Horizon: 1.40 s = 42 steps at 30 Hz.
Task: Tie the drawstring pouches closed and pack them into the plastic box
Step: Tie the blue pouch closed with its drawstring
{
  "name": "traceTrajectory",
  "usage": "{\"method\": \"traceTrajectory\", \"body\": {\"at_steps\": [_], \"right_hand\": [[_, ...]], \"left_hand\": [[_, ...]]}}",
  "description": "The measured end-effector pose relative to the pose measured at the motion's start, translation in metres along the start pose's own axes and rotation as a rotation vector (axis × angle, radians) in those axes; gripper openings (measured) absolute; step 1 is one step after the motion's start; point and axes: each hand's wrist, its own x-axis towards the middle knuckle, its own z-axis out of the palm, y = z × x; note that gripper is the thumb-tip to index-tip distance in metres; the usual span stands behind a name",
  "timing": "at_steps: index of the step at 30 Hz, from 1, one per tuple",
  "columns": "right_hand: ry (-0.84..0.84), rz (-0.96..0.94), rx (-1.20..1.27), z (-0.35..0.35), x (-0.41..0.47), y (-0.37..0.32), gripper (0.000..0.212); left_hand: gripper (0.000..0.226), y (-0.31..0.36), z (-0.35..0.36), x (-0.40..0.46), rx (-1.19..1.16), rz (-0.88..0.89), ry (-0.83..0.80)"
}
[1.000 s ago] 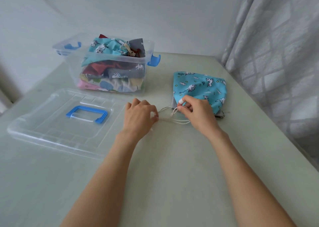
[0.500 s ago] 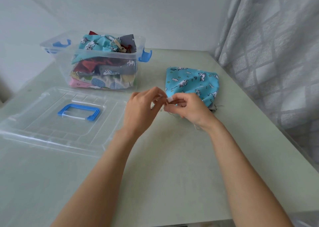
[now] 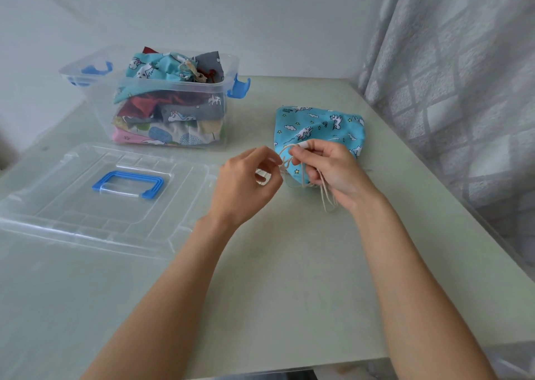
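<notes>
Head view, nearest first: two bare forearms reach out over the pale green surface point(image 3: 289, 278). The left hand point(image 3: 246, 183) has its fingers curled, thumb and forefinger pinching the cream drawstring point(image 3: 324, 197) at its left end. The right hand point(image 3: 327, 171) has its fingers curled round the cord too, a loop caught at the fingertips and two loose tails hanging below the palm. Both hands work just in front of the blue unicorn pouch point(image 3: 321, 125), which lies on the surface right behind them.

The knot looks only half formed, so the likeliest slip is the thin cord escaping a pinch and the loop falling open. Pulling the cord sideways could also drag the light pouch along instead of cinching its mouth, leaving it gaping.

Left of the hands lies the clear lid point(image 3: 72, 206) with its blue handle. Farther back stands the plastic box point(image 3: 220, 113), already heaped above its rim with pouches; another one may sit proud and stop the lid from seating.
</notes>
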Motion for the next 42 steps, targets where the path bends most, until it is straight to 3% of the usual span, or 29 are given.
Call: {"method": "traceTrajectory", "body": {"at_steps": [7,12,14,17,20,24,26,30,34,38,40,42], "right_hand": [[-0.022,0.015,0.027,0.0,0.0,0.0,0.009],[-0.025,0.014,-0.064,0.0,-0.002,0.0,0.012],[-0.028,0.0,-0.13,0.001,-0.002,0.0,0.015],[0.032,-0.053,-0.243,0.002,-0.002,0.003,0.006],[0.106,-0.114,-0.349,0.0,0.002,0.008,0.011],[0.187,-0.099,-0.401,0.0,0.006,0.011,0.036],[0.116,-0.081,-0.392,0.004,0.005,0.012,0.035],[0.043,-0.111,-0.343,0.009,0.004,0.01,0.01],[0.028,-0.088,-0.234,0.0,0.0,0.0,0.014],[0.051,-0.109,-0.29,-0.012,-0.004,-0.003,0.012],[0.044,-0.113,-0.28,-0.019,-0.006,-0.008,0.009],[0.007,-0.106,-0.267,-0.027,-0.009,-0.015,0.01]], "left_hand": [[0.025,-0.01,0.006,-0.002,0.024,-0.07,-0.122],[0.037,0.002,0.006,0.001,-0.413,-0.538,-0.293],[0.047,0.004,0.005,0.003,-0.561,-0.614,-0.327],[0.058,0.005,0.0,0.006,-0.739,-0.642,-0.255],[0.06,0.003,-0.006,0.009,-0.811,-0.61,-0.163],[0.056,0.008,-0.013,0.011,-0.753,-0.516,-0.116],[0.056,0.014,-0.012,0.012,-0.675,-0.444,-0.123],[0.062,0.015,-0.007,0.01,-0.516,-0.376,-0.189],[0.044,0.005,-0.001,0.004,-0.438,-0.406,-0.277],[0.024,0.01,-0.001,0.006,-0.524,-0.444,-0.255],[0.014,0.014,-0.003,0.007,-0.587,-0.486,-0.309],[0.017,0.017,-0.001,0.008,-0.613,-0.527,-0.403]]}}
